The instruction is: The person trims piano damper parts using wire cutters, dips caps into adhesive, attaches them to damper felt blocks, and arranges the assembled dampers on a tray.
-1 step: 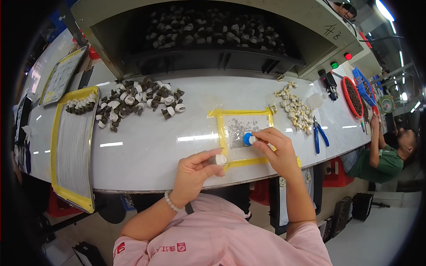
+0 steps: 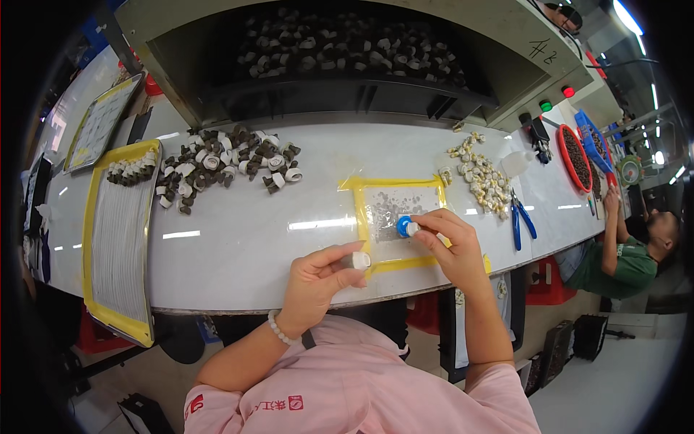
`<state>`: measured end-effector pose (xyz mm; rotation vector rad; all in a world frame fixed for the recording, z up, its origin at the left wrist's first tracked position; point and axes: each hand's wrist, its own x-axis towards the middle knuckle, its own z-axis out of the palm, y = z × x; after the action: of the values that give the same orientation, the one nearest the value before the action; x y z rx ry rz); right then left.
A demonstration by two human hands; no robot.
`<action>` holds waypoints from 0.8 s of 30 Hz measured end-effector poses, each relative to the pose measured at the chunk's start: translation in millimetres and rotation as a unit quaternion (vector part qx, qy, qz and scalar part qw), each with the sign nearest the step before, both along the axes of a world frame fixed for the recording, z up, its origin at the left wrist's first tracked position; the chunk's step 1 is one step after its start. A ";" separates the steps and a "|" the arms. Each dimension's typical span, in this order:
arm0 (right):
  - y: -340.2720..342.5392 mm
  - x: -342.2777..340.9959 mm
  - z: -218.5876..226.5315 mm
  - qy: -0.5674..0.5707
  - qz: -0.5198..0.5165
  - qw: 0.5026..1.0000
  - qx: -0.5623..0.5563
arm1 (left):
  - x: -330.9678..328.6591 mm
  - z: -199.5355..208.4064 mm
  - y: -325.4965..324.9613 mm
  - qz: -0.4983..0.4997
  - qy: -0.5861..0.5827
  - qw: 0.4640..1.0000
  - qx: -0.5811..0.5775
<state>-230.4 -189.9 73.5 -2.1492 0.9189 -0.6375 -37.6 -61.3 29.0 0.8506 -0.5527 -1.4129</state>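
Observation:
Between the thumb and fingers of my left hand (image 2: 311, 286) is a small round part (image 2: 361, 260), white at its end and dark behind, just off the near left corner of a yellow-taped work sheet (image 2: 397, 251). My right hand (image 2: 459, 253) pinches a small white knob-like piece (image 2: 413, 229) over that sheet. A blue round piece (image 2: 403, 225) sits against the knob, and whether the two are joined I cannot tell. Grey smudges mark the sheet's far half. Both hands are closed, and they stay apart from each other.
Dark-and-white parts (image 2: 210, 163) lie heaped at the left, beside a yellow-edged tray (image 2: 123, 239). Small cream-gold pieces (image 2: 483, 177) and blue-handled pliers (image 2: 519, 220) are at the right. A bin-like machine (image 2: 354, 105) spans the back. Another person (image 2: 622, 260) works at far right.

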 end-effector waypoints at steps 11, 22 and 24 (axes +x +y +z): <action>28.4 16.1 1.5 -0.135 0.061 0.980 0.136 | -3.0 -3.1 -0.9 0.007 0.015 0.999 -0.032; 36.5 24.1 6.6 -0.092 0.104 0.988 0.069 | -5.1 -6.0 4.9 0.023 -0.001 0.998 -0.057; 37.3 24.7 4.1 -0.092 0.104 0.988 0.061 | -3.2 -7.1 4.3 0.020 -0.008 0.999 -0.041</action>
<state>-205.7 -152.6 77.6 -2.0059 0.6099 -0.6468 -40.8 -56.9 21.9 0.8036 -0.5992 -1.3399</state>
